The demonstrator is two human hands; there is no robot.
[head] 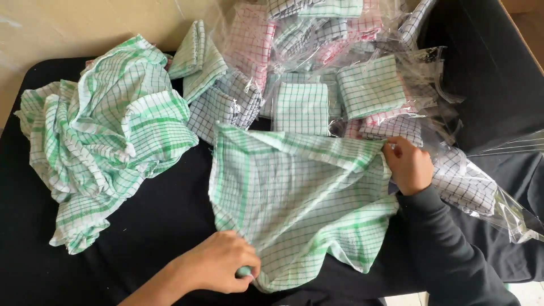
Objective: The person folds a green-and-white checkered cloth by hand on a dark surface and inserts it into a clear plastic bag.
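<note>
A black-covered worktop [147,226] fills most of the view. Near its middle lies a green-and-white checked cloth [294,198], partly spread and creased, its edges turned up unevenly. To the left of this cloth, well apart from it, sits a crumpled heap of green checked cloths [107,136]. Behind the cloth, along its far edge, a pile of folded checked cloths in clear plastic bags [334,73] spreads toward the wall, in green, pink and dark blue checks; some of the bags lie loose and open. Just right of the cloth, one bagged dark-checked cloth [470,184] rests beside the person's dark sleeve [447,249]. The right hand [408,164] is closed on the cloth's far right corner, pinching the fabric between fingers and thumb. The left hand [224,263] grips the cloth's near edge, fingers curled over a bunched fold.
</note>
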